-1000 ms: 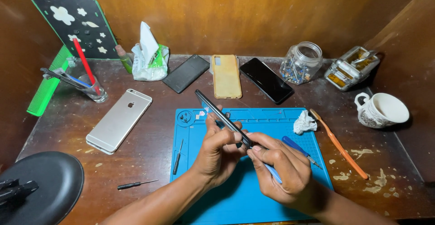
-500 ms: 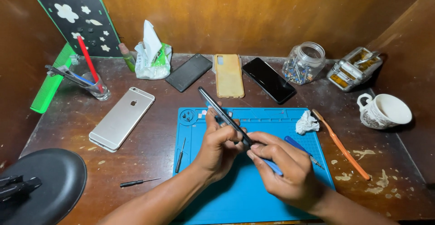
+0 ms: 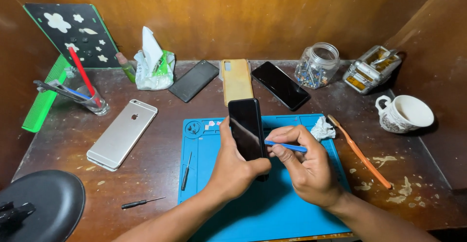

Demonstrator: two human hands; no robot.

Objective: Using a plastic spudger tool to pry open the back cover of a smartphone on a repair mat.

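Over the blue repair mat [image 3: 221, 213], the left hand [image 3: 236, 171] clasped a black smartphone [image 3: 247, 130] upright by its edges, while the right hand [image 3: 304, 166] pinched a thin blue pry tool [image 3: 287, 146] against its side; the phone looked light, stiff, glass-slick and fragile, best gripped along the frame.

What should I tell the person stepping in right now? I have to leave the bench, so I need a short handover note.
Left hand: holds the black phone upright over the blue mat, screen toward the camera.
Right hand: pinches a blue pry tool, tip at the phone's right edge.
Nearby: small screwdriver on the mat, another screwdriver on the table, crumpled tissue at the mat's corner.
Done: tool placed at the edge.
Left: phone looks closed; no gap visible.
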